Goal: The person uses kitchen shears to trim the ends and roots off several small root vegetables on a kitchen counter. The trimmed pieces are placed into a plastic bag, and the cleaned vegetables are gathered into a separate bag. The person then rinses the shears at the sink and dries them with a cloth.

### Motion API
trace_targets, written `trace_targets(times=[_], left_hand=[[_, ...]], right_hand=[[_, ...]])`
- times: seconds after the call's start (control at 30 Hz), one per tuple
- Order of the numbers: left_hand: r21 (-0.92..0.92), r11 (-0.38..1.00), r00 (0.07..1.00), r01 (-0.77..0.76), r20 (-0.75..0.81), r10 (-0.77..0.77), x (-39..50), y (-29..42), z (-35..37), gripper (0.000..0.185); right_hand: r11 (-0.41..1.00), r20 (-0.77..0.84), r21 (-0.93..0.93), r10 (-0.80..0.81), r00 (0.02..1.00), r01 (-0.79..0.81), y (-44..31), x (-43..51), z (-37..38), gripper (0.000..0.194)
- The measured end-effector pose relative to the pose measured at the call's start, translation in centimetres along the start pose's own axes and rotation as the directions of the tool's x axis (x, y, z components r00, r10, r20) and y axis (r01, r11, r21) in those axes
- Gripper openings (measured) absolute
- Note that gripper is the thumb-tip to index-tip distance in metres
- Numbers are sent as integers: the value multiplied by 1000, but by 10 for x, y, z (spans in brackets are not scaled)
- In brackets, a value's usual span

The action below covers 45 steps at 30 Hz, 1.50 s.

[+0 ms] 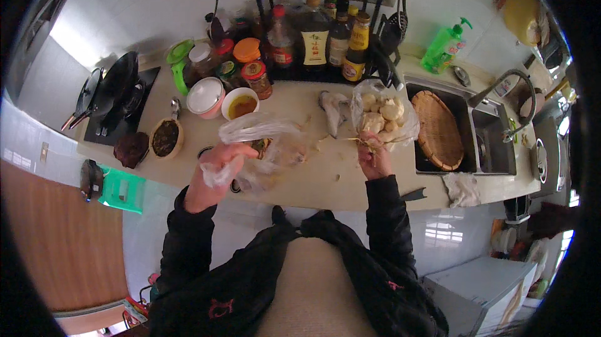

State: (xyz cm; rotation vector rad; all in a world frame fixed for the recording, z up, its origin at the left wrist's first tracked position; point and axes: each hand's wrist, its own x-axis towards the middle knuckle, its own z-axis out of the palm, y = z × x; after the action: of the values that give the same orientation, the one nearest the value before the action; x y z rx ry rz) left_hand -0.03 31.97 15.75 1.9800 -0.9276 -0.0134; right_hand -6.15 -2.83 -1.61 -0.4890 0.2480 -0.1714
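Observation:
My left hand [220,165] is at a crumpled clear plastic bag [281,149], with part of the bag's film bunched in its fingers. Something brown and green shows in the bag beside the fingertips. My right hand [374,156] pinches a small bundle of thin, pale, root-like strands [371,143]. Just beyond it lies an open clear bag [411,123] of pale, knobbly pieces [392,109], which look like ginger or mushrooms. A crumpled grey-white bag or cloth [335,111] rests between the two bags. Small scraps are scattered on the beige countertop [324,182].
A white bowl of yellow-brown liquid [242,102], a pink lidded pot [205,96] and jars stand behind my left hand. Farther left are a bowl of dark food [165,137] and a hob with pans. At right, a woven bamboo tray [437,130] leans in the sink.

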Motion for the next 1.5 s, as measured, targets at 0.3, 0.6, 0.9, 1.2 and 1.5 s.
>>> trace_targets(times=[0.3, 0.6, 0.9, 1.2, 1.5], left_hand=[[244, 955, 986, -166, 23, 166, -31, 16, -22, 23], [40, 999, 999, 20, -41, -18, -61, 14, -13, 16], [-17, 999, 988, 34, -148, -37, -76, 19, -1, 12], [-64, 995, 994, -71, -90, 65, -80, 11, 12, 15], [-102, 987, 992, -126, -39, 122, -77, 6, 14, 16]], right_hand=[[994, 327, -110, 24, 945, 13, 3, -33, 120, 19], [767, 560, -605, 601, 570, -215, 85, -13, 219, 19], [640, 272, -596, 729, 628, -484, 116, 29, 180, 27], [-212, 165, -782, 835, 524, 586, 92, 43, 157, 24], [-480, 671, -350, 470, 573, 804, 110, 44, 184, 25]])
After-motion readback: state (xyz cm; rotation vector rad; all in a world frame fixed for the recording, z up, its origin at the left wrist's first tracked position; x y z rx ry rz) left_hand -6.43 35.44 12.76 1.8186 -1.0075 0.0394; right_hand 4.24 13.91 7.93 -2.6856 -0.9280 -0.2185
